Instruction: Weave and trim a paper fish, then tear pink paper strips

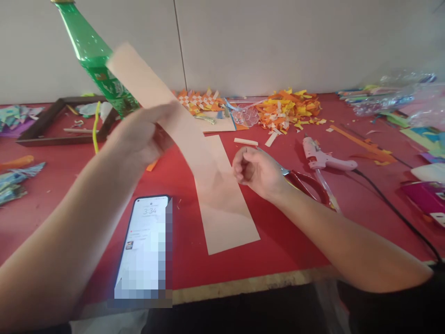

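Observation:
My left hand (139, 134) is closed on a long pale peach paper strip (153, 79), raised at a slant with its far end up in front of the bottle. Some motion blur covers this strip and hand. Under its lower part, a second pale paper strip (232, 227) lies flat on the red table. Just right of that flat strip is my right hand (259, 174), its fingers curled in loosely and nothing visible in them. Red-handled pliers (309, 185) lie partly hidden behind my right wrist.
A phone (142, 246) lies near the front edge of the table (187, 273). At the back left stand a green bottle (93, 55) and a dark frame (45, 123). Orange and yellow paper pieces (288, 109) are heaped behind. A corded pink glue gun (323, 157) lies right.

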Motion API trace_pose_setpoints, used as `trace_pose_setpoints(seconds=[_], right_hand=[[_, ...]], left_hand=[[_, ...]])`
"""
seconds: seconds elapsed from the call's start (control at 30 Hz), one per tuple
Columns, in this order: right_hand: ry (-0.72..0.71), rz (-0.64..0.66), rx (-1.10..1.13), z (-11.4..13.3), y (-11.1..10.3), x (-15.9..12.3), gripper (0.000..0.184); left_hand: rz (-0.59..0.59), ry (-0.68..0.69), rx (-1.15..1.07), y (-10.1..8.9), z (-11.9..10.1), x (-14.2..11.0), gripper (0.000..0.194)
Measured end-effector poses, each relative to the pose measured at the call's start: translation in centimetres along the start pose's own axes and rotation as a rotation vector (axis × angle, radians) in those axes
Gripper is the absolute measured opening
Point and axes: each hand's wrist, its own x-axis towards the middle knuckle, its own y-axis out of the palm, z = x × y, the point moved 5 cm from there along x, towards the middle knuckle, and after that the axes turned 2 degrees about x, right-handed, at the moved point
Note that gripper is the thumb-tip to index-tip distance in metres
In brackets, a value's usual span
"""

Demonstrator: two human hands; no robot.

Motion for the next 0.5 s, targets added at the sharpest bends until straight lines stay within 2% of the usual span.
trace_pose_setpoints(seconds=[0.1,0.17,0.27,0.33,0.43,0.5], right_hand=[[0.038,0.032,0.021,-0.3,0.2,0.0,0.037],[0.043,0.066,-0.003,-0.7,0.4,-0.1,0.036],[0.044,0.066,-0.057,-1.0,0.5,-0.2,0.027],[0.042,0.021,-0.068,-1.0,0.4,-0.2,0.025],[0.011,-0.045,-0.072,-0.7,0.1,-0.1,0.025],[-0.003,-0.063,-0.081,-0.6,0.0,-0.1,0.026]], left_hand=[[0.210,-0.104,0.066,3.1,2.6,-1.8,0.004],[0.372,-0.172,0.110,4.8,4.0,-3.0,0.010],[0.452,-0.145,0.286,5.0,4.4,-3.8,0.016],[0.418,-0.029,0.549,3.8,3.8,-4.2,0.029],[0.174,0.178,1.124,0.3,2.6,-5.6,0.048],[0.096,0.322,1.521,-1.3,2.5,-7.6,0.052]])
